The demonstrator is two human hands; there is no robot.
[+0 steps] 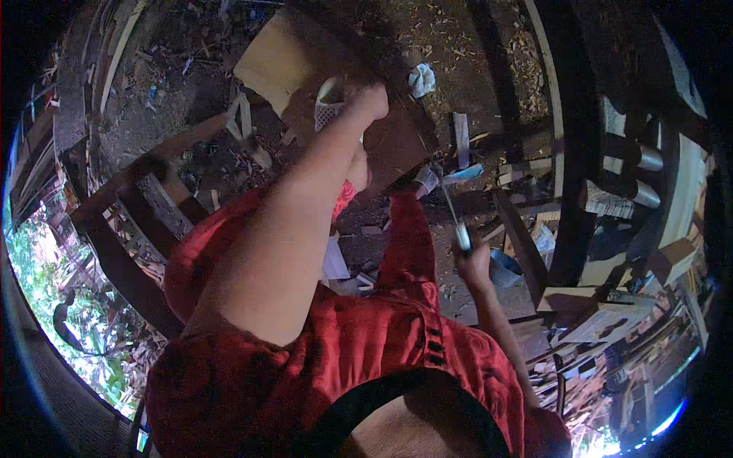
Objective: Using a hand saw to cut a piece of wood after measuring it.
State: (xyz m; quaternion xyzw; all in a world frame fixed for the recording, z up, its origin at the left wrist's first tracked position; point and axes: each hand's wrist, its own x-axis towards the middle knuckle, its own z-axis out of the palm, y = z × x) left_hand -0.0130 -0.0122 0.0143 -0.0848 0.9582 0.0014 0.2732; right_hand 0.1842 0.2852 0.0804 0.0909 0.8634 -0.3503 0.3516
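My left arm stretches forward over my bent left leg. My left hand [368,101] is beside a grey perforated shoe [327,114], over a dark brown board [401,141] on the ground. Its fingers are in shadow and hidden, so whether it holds anything does not show. Lower right, my right hand [475,263] is closed round a slim tool [463,235] with a pale lower part and a long thin shaft that points up toward my right shoe [427,179]. The tool's exact kind is unclear.
A tan sheet [267,65] lies behind the brown board. White crumpled material [421,79] and a light blue piece [466,173] rest on the chip-strewn dirt. A bucket [504,269] stands right of my right hand. Timber beams [576,145] and stacked wood border both sides.
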